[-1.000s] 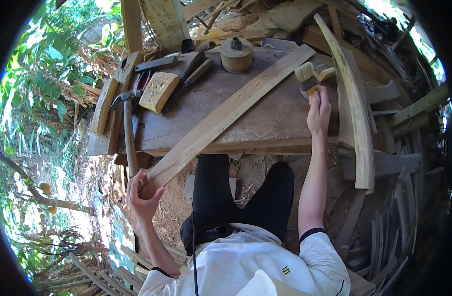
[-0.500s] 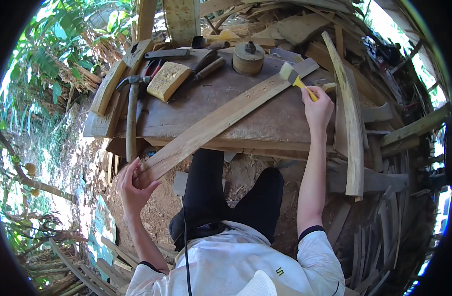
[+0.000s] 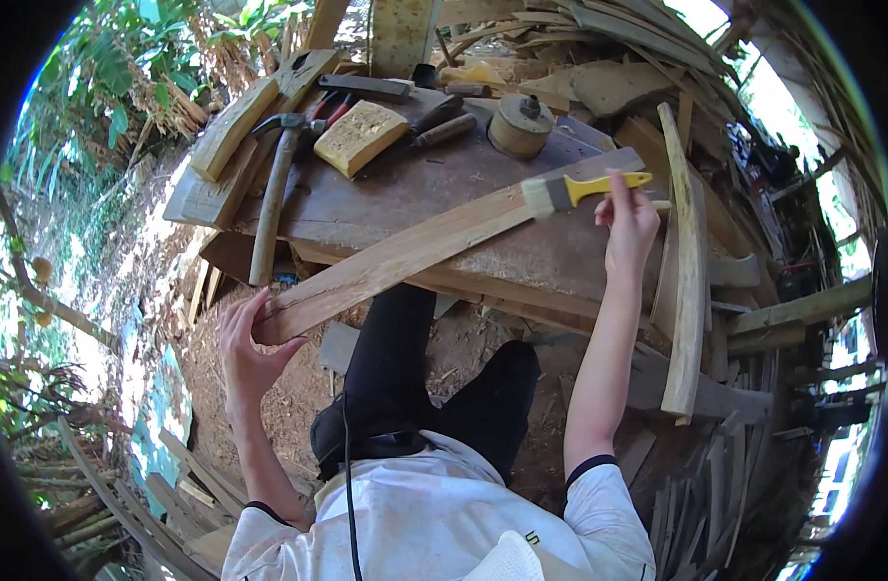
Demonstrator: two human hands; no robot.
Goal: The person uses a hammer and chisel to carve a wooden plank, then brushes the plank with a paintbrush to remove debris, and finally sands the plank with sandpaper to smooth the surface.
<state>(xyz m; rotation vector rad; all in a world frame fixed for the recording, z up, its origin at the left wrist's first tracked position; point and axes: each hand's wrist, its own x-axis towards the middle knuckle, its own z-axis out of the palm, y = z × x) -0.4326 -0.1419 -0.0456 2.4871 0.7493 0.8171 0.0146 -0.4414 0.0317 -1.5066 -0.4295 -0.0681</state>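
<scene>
Since half a second ago the right hand [image 3: 630, 221] has lifted the brush [image 3: 581, 190] clear of the spot near the surface's [image 3: 386, 198] far right corner and brought it over the plank [image 3: 405, 254], so the bristles now sit at the plank's upper end. One second ago that hand was only reaching for the brush where it lay on the surface. The left hand [image 3: 248, 347] has stayed on the plank's lower end throughout.

Now the right hand pinches the yellow handle between thumb and fingers, with the pale bristles pointing left and touching, or nearly touching, the plank; which of the two cannot be told. The left hand curls around the near end of the plank, fingers above and thumb below, holding it past the surface's front edge. The plank runs diagonally from that hand up to the right across the brown, worn surface.

On the far side of the surface stands a round wooden pot [image 3: 520, 125] with a lid. Left of it lie dark-handled tools [image 3: 442, 124] and a yellow block [image 3: 360, 137], and a hammer [image 3: 275, 184] lies with its long handle reaching toward the front left corner. A curved board [image 3: 686, 271] rests along the right edge, just beside the right hand. Dark trousers show below the surface, and loose timber is heaped to the right.
</scene>
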